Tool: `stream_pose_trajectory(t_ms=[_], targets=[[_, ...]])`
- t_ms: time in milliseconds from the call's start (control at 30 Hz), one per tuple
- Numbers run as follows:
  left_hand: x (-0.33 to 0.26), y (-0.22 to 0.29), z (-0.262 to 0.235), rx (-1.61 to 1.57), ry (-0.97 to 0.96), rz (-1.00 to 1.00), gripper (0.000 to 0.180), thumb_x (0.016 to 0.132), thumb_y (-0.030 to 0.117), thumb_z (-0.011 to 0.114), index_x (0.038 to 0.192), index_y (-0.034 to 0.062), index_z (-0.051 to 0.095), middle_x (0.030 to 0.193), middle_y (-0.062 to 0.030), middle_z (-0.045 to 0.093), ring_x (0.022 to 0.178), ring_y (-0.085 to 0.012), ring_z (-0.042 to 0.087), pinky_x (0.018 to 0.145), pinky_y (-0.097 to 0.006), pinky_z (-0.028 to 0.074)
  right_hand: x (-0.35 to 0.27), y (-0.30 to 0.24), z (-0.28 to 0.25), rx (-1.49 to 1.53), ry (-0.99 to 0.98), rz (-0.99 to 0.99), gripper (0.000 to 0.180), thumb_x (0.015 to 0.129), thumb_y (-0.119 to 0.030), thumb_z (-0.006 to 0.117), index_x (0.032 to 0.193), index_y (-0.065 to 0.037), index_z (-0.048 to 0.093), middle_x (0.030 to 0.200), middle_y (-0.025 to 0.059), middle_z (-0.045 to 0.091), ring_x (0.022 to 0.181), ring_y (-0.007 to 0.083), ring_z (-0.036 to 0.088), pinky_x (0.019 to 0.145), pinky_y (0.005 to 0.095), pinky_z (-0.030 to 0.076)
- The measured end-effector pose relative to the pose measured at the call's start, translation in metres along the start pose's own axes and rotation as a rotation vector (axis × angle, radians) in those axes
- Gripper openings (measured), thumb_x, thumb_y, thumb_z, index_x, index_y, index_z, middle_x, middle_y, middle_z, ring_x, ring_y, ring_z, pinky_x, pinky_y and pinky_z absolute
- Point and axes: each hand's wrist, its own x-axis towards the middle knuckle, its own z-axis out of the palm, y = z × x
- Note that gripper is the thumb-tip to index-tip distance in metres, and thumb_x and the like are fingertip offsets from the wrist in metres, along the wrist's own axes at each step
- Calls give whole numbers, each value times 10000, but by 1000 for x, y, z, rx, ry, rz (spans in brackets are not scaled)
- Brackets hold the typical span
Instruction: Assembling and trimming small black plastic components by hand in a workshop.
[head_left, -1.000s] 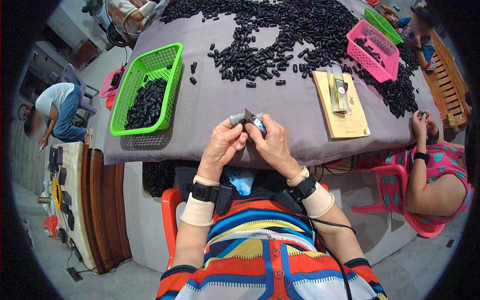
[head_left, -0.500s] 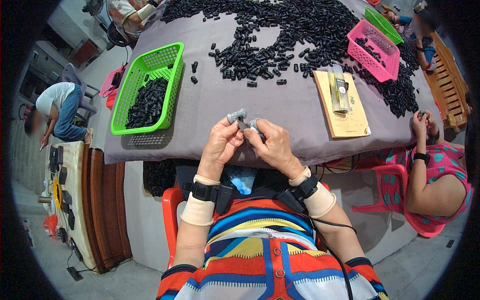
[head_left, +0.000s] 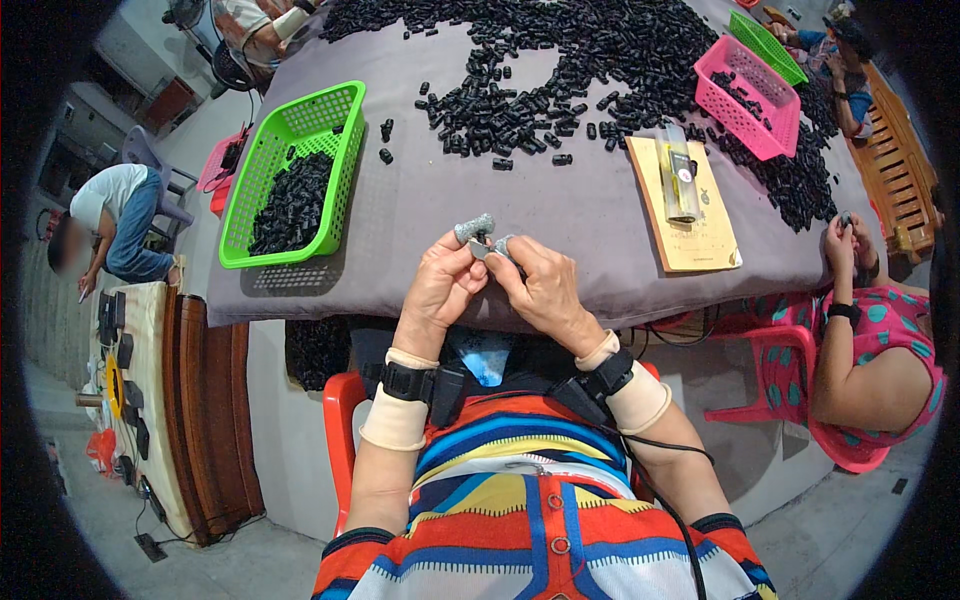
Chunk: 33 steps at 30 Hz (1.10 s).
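Just over the near edge of the grey-covered table, my left hand (head_left: 446, 282) and my right hand (head_left: 545, 288) meet at their fingertips. Both index fingertips are wrapped in grey tape. Between the left thumb and index finger is a small black plastic part (head_left: 485, 238), mostly covered by the fingers. My right hand is closed in a pinch on a small flat grey blade-like piece (head_left: 480, 250), which touches or lies close against the black part. Its exact kind is too small to tell.
A green basket (head_left: 232, 225) of black parts stands left. Many loose black parts (head_left: 520, 110) cover the far table. A yellow notepad (head_left: 692, 245) with a clear plastic case (head_left: 681, 185) lies right, near a pink basket (head_left: 780, 140). Other people sit around; a co-worker's hands (head_left: 845, 240) are at right.
The fingertips have shifted slightly, the right ones closer to the left. More of the flat grey piece shows between them. The forearms have stayed in place.
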Motion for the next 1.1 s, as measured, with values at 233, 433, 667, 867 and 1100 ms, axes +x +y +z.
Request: stream_pose_trajectory(t_ms=[233, 433, 667, 867, 1100], targets=[[-1, -2, 0, 20, 0, 4, 289, 848, 45, 553, 1131, -5, 525, 863, -56, 598, 608, -66, 499, 521, -181, 438, 0, 0, 1, -20, -3, 2, 229, 823, -243, 586, 704, -61, 516, 646, 100, 534, 551, 308, 551, 457, 388, 404], [-1, -1, 2, 37, -3, -10, 266, 850, 50, 549, 1112, 5, 537, 836, -31, 584, 613, -65, 488, 542, -190, 422, 1, -1, 1, -26, -22, 4, 246, 827, -261, 585, 700, -62, 515, 646, 101, 537, 555, 309, 553, 459, 388, 408], [1, -1, -2, 56, 16, -14, 237, 857, 66, 539, 1087, 8, 539, 831, -28, 581, 611, -64, 490, 539, -192, 422, 2, -2, 3, -43, -23, 2, 258, 829, -271, 583, 696, -62, 513, 643, 99, 536, 554, 310, 552, 455, 390, 407], [2, -1, -5, 58, -29, -12, 218, 857, 66, 538, 1066, 4, 540, 815, -27, 577, 599, -63, 502, 514, -179, 421, 2, -2, 5, -50, -24, 3, 251, 828, -272, 584, 704, -67, 510, 643, 99, 534, 552, 314, 549, 454, 391, 408], [2, 0, -1, 36, 0, -11, 145, 875, 59, 516, 1001, 4, 563, 771, -46, 581, 578, -85, 506, 509, -187, 421, 2, -1, 8, -61, -25, 5, 248, 828, -273, 583, 708, -71, 505, 645, 103, 535, 555, 317, 551, 452, 395, 407]])
